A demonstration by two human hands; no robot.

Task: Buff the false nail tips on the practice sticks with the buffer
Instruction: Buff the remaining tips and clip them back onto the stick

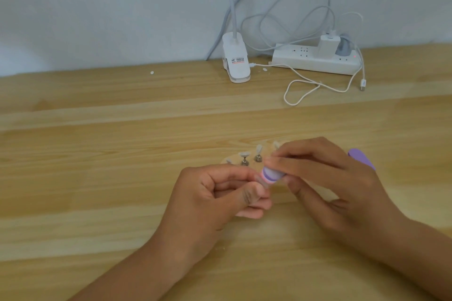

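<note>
White clip lamp (236, 61) standing behind. Right hand (325, 178) gripping, part-covering purple foam buffer (270, 175) angling lower-left to upper-right; left hand (215, 200) pinching pale nail tip (259, 179).

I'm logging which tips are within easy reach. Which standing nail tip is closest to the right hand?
The rightmost nail tip, right next to the right hand; the others stand further left, clear of that hand.

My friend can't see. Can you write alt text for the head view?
A right hand holds a purple buffer against something small pinched in the left hand, over a wooden table. Nail tips on little stands sit behind.
</note>
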